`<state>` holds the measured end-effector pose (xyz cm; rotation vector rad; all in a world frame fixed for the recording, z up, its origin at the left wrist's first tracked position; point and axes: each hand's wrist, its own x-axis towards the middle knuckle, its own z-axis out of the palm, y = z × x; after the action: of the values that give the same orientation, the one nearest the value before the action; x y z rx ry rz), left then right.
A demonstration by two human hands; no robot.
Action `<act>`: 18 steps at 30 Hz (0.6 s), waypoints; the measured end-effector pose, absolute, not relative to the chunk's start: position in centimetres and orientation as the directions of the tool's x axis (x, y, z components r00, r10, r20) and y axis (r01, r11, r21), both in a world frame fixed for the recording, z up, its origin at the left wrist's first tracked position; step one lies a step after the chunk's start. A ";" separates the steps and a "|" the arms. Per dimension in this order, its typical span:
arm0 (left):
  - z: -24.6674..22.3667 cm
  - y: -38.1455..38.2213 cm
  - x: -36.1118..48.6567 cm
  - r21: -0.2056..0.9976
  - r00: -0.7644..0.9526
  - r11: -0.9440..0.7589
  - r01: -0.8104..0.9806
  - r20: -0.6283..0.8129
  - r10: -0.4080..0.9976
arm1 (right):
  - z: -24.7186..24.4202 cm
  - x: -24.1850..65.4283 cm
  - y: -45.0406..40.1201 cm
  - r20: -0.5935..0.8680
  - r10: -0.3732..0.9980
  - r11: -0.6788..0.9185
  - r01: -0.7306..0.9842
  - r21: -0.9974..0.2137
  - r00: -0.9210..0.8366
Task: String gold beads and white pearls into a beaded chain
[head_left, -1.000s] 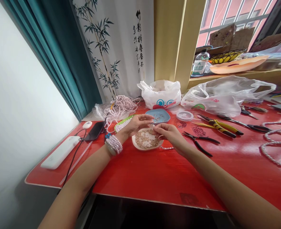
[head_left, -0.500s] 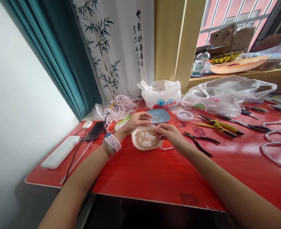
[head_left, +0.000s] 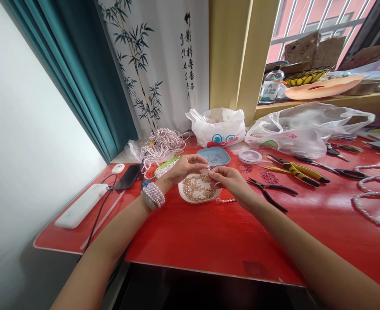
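Note:
Above a white dish (head_left: 184, 196) of small gold beads (head_left: 196, 188), my two hands meet fingertip to fingertip. My left hand (head_left: 189, 168) is closed in a pinch; whatever it grips is too small to name. Pearl bracelets (head_left: 153, 194) circle that wrist. My right hand (head_left: 228, 178) pinches the end of a beaded string (head_left: 226, 200), whose pearly beads hang below the palm onto the red table beside the dish. Just behind the hands sits a blue dish (head_left: 218, 157) with small pieces in it.
Pink bead strands (head_left: 164, 146) are heaped behind a green tray (head_left: 164, 168). Black pliers (head_left: 270, 191) and yellow-black pliers (head_left: 298, 170) lie to the right, with more bead strands (head_left: 371, 193) beyond. Plastic bags (head_left: 219, 129) line the back. A phone (head_left: 128, 176) and white power bank (head_left: 82, 206) are left.
My left hand has shifted slightly right, bringing its fingertips against those of my right hand. The right hand stays almost in place.

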<state>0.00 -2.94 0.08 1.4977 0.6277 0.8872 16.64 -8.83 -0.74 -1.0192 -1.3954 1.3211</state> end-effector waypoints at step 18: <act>0.2 -3.5 0.8 0.971 0.480 -0.227 -0.068 0.232 0.846 | -0.2 17.1 -8.8 0.139 0.970 0.143 0.006 -0.990 -0.197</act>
<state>0.75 -3.51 0.21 1.5710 0.6955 0.9883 17.11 -8.78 -0.21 -1.0173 -1.4318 1.2335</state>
